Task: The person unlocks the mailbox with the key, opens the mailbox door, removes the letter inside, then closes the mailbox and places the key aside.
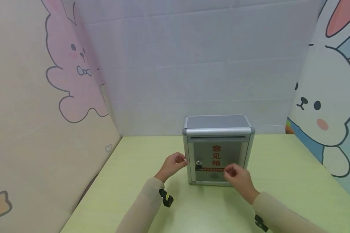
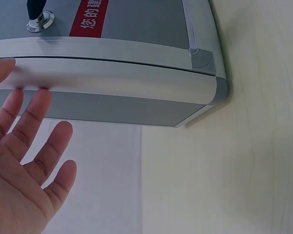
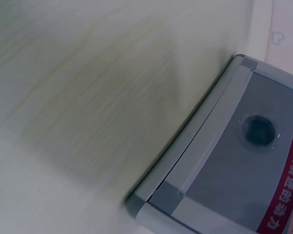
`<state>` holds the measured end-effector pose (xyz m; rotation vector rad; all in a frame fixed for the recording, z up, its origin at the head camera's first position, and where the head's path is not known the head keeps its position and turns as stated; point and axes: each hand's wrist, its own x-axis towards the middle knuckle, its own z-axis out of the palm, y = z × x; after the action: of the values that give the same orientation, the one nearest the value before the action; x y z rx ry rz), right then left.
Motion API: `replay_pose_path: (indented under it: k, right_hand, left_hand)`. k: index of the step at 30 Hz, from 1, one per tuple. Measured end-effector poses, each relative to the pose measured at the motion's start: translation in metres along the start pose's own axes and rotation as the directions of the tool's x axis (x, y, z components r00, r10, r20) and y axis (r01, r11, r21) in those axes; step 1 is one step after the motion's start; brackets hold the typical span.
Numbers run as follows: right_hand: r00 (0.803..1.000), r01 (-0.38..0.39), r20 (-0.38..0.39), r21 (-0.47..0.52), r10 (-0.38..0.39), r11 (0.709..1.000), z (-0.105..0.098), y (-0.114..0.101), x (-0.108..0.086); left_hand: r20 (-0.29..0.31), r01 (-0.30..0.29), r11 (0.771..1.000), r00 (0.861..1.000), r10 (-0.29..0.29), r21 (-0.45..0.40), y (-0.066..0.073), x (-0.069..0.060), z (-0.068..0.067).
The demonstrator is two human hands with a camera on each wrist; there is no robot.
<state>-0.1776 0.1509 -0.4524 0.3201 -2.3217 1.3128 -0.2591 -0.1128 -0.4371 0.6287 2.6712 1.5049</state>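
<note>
Likely positioning step: suggestion box (image 1: 233,153) upright on tabletop (image 1: 140,158), just ahead of the fingers. Left hand (image 1: 170,165) fingers apart; right hand (image 1: 239,179) fingers, can't tell. Any grip next calls for closing in.

Smooth metallic box (image 1: 218,150) with satin silver edging (image 1: 218,131), faintly glossy wood-grained tabletop (image 1: 119,181)
</note>
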Motion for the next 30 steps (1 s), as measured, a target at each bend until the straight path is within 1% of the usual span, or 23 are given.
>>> replay_pose_path:
  k: [7,9,12,14,16,19,26,30]
  right_hand:
    - [0.998,0.054,0.014,0.054,-0.054,0.997,0.014,-0.012,0.008]
    - [0.998,0.052,0.028,0.063,-0.054,0.997,0.017,-0.015,0.010]
    - [0.997,0.014,0.070,0.075,-0.019,0.997,0.022,-0.020,0.011]
    - [0.995,-0.014,0.096,0.067,0.007,0.998,0.026,-0.021,0.011]
    - [0.994,-0.024,0.112,0.045,0.019,0.999,0.029,-0.022,0.011]
    - [0.992,-0.017,0.122,0.020,0.014,1.000,0.034,-0.022,0.011]
    - [0.984,-0.051,0.173,-0.021,0.053,0.998,0.041,-0.028,0.012]
    - [0.981,-0.051,0.183,-0.072,0.063,0.996,0.045,-0.032,0.012]
  left_hand:
    - [-0.010,-0.012,1.000,1.000,0.012,-0.016,-0.001,0.000,-0.001]
    - [-0.010,-0.014,1.000,1.000,0.014,-0.022,-0.001,0.000,-0.001]
    - [-0.008,-0.012,0.999,1.000,0.012,-0.029,-0.001,-0.001,0.000]
    - [-0.005,-0.013,0.999,1.000,0.013,-0.034,-0.001,-0.002,0.001]
    - [-0.003,-0.011,0.999,1.000,0.011,-0.039,0.000,-0.003,0.001]
    - [0.001,-0.008,0.999,1.000,0.008,-0.043,0.000,-0.003,0.002]
    - [0.014,0.012,1.000,1.000,-0.011,-0.029,0.001,-0.005,0.002]
    - [0.009,0.015,1.000,1.000,-0.015,-0.023,0.000,-0.006,0.002]
